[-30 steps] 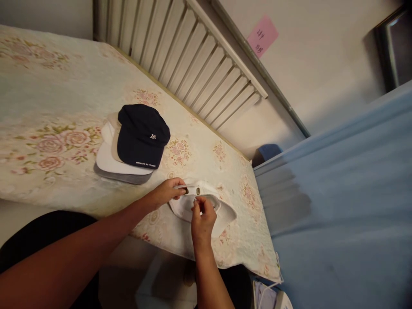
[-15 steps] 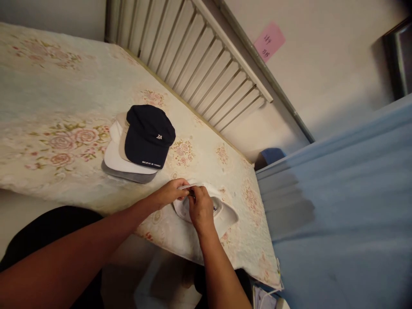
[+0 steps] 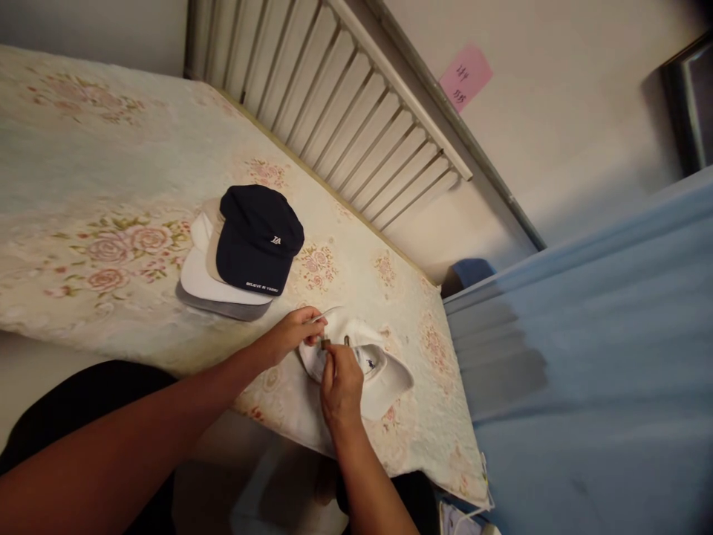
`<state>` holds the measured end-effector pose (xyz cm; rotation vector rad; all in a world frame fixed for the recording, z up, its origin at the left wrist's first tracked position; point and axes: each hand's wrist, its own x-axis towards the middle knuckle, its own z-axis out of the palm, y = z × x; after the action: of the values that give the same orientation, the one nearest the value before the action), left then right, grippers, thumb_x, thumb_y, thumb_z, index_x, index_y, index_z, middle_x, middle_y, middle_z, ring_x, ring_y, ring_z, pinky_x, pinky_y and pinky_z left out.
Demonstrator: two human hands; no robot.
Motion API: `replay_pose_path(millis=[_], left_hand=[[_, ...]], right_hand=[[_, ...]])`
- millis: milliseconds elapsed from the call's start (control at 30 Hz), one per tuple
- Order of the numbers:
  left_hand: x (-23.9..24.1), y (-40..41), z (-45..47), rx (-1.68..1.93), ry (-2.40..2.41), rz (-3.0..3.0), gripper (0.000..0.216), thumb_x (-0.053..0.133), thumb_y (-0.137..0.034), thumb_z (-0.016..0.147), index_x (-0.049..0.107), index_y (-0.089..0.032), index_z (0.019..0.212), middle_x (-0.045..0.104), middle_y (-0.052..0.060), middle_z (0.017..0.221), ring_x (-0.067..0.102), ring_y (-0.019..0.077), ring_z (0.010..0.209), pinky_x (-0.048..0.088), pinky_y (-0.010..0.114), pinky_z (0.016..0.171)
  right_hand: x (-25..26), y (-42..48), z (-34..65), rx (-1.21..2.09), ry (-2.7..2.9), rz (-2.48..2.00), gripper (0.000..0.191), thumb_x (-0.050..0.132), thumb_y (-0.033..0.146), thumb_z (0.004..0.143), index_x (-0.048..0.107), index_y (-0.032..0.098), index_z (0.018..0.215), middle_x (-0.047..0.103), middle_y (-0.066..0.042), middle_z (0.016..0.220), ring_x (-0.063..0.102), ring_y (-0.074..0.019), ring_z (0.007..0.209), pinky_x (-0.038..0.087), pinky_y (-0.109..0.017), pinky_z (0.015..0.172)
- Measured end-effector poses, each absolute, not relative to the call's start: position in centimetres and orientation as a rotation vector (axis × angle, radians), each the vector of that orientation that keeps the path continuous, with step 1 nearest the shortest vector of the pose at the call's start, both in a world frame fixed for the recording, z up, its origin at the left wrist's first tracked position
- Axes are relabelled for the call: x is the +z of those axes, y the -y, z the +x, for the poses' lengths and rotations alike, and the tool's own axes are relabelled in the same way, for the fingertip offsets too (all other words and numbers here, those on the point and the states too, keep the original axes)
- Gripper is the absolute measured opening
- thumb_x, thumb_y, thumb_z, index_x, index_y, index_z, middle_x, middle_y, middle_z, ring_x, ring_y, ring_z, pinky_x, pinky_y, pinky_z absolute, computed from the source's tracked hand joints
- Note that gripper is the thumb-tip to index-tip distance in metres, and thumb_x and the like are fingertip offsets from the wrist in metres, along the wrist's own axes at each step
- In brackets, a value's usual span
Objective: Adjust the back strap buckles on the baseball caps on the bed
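Observation:
A white baseball cap (image 3: pixel 390 383) lies on the flowered cloth near its front edge, brim to the right, with a small dark blue emblem. Pinched in the fingers of my left hand (image 3: pixel 294 336) is the cap's thin white strap (image 3: pixel 333 311), curving up at the back opening. My right hand (image 3: pixel 342 383) is closed over the cap, its fingertips on a small brownish metal buckle (image 3: pixel 326 344). A small metal-rimmed slot (image 3: pixel 347 341) shows in the cap's band just beyond the right fingers. The right hand hides part of the cap.
To the left sits a stack of caps: a navy cap (image 3: pixel 261 238) on top, with beige, white (image 3: pixel 209 279) and grey (image 3: pixel 228 306) ones under it. The flowered cloth (image 3: pixel 139 297) covers the table. A radiator (image 3: pixel 328 104) borders its back, a blue curtain (image 3: pixel 584 357) its right side.
My right hand has moved slightly left and down, drawing back from my left fingers. The buckle, the slot and more of the strap now show. The stacked caps stay in place.

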<state>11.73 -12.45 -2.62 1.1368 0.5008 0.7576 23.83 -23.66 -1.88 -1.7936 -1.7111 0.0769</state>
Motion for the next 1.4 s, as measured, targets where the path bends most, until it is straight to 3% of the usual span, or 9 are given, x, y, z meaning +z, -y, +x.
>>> replay_pose_path(millis=[167,333,500,633,833,967,1067,1167,1400], left_hand=[[-4.2,12.0,12.4,0.843,-0.524,1.090,0.025,0.052,-0.040,0.082,0.054,-0.016,0.077,0.053,-0.003,0.068,0.044,0.0090,0.055,0.033,0.024,0.057],[-5.1,11.7,12.9,0.882,-0.577,1.006,0.028,0.049,-0.043,0.085,0.054,-0.015,0.083,0.053,-0.003,0.066,0.042,0.0079,0.050,0.031,0.024,0.051],[-5.0,11.7,12.9,0.872,-0.601,0.997,0.030,0.049,-0.046,0.083,0.054,-0.016,0.083,0.052,-0.003,0.066,0.040,0.0077,0.048,0.031,0.024,0.050],[-4.4,11.8,13.0,0.874,-0.704,1.091,0.030,0.045,-0.046,0.084,0.054,-0.017,0.083,0.053,-0.002,0.068,0.045,0.0103,0.054,0.036,0.025,0.055],[-5.8,12.3,13.2,0.828,-1.208,1.565,0.020,0.059,-0.024,0.067,0.050,-0.021,0.084,0.058,0.004,0.091,0.057,0.0205,0.083,0.045,0.032,0.077],[-6.7,13.1,13.4,0.646,-1.146,1.569,0.031,0.060,-0.020,0.065,0.050,-0.021,0.095,0.061,0.003,0.081,0.061,0.0227,0.079,0.045,0.031,0.071],[-6.2,13.7,13.6,0.599,-1.086,1.487,0.027,0.056,-0.021,0.068,0.050,-0.021,0.095,0.061,0.000,0.073,0.060,0.0192,0.064,0.043,0.028,0.058],[-5.5,14.5,14.0,0.701,-1.053,1.548,0.023,0.052,-0.019,0.069,0.052,-0.021,0.092,0.062,-0.001,0.073,0.059,0.0177,0.066,0.043,0.027,0.061],[-5.1,15.5,14.5,0.875,-1.054,1.617,0.024,0.049,-0.014,0.067,0.054,-0.019,0.090,0.060,-0.003,0.073,0.057,0.0148,0.069,0.043,0.024,0.066]], right_hand=[[-6.1,23.8,26.3,0.111,1.809,-1.708,0.038,0.041,0.018,0.091,0.054,0.021,0.127,0.054,-0.012,0.135,0.044,-0.0239,0.130,0.034,-0.049,0.108],[-7.6,24.9,28.5,0.053,1.804,-1.696,0.035,0.036,0.014,0.092,0.060,0.024,0.117,0.064,-0.011,0.114,0.054,-0.0215,0.114,0.041,-0.047,0.101],[-7.7,24.5,29.2,-0.035,1.806,-1.861,0.037,0.044,0.017,0.090,0.054,0.020,0.126,0.054,-0.014,0.130,0.042,-0.0261,0.127,0.033,-0.052,0.107],[-7.7,22.5,28.9,0.037,1.840,-1.910,0.038,0.057,0.025,0.086,0.056,0.019,0.124,0.056,-0.015,0.129,0.040,-0.0298,0.129,0.030,-0.054,0.108],[-8.1,21.0,28.6,0.116,1.777,-1.873,0.020,0.056,0.029,0.088,0.067,0.023,0.104,0.068,-0.012,0.106,0.050,-0.0290,0.121,0.026,-0.053,0.109],[-8.0,21.3,28.5,0.140,1.772,-1.875,0.016,0.054,0.027,0.089,0.069,0.024,0.095,0.070,-0.012,0.099,0.053,-0.0294,0.117,0.027,-0.053,0.107],[-7.7,21.5,28.3,0.090,1.845,-1.871,0.022,0.050,0.025,0.091,0.065,0.020,0.106,0.067,-0.014,0.110,0.050,-0.0291,0.122,0.029,-0.052,0.107],[-7.4,21.6,28.2,0.039,1.964,-1.892,0.032,0.045,0.024,0.093,0.057,0.016,0.121,0.062,-0.016,0.121,0.047,-0.0275,0.126,0.030,-0.049,0.107],[-7.7,20.9,28.5,-0.047,2.139,-2.047,0.034,0.038,0.025,0.096,0.059,0.010,0.118,0.068,-0.016,0.108,0.056,-0.0258,0.115,0.031,-0.048,0.107]])
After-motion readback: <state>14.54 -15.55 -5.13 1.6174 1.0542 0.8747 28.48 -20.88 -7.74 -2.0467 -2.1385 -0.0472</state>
